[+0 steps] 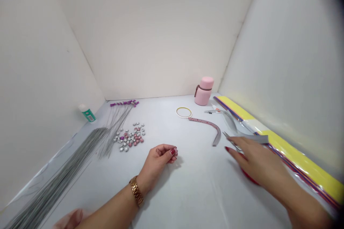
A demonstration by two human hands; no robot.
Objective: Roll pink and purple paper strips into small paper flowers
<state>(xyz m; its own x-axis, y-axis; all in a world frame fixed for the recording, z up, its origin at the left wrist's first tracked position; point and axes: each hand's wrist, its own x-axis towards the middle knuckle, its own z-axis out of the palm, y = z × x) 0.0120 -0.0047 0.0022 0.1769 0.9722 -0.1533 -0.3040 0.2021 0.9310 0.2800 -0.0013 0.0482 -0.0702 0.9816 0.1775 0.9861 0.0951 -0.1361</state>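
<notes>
My left hand (162,157), with a gold watch on its wrist, is closed in a pinch around a small pink folded paper star (176,152). Only part of the star shows between the fingertips. On the right, my right hand (251,155) is spread over scissors (226,135) lying on the table. Thumb and fingers are apart, and the hand covers most of the scissors; a red handle (249,178) shows beneath it. Just beyond lies a curved strip of pink and grey paper (205,123). A pile of silver and pink paper stars (131,137) sits left of my left hand.
Grey wire stems (61,168) lie along the left, beside stems with purple tips (125,103). A glue bottle (88,113), a tape ring (184,112) and a pink flask (204,91) stand farther back. Grey strips (231,120) and yellow packs (292,157) line the right wall.
</notes>
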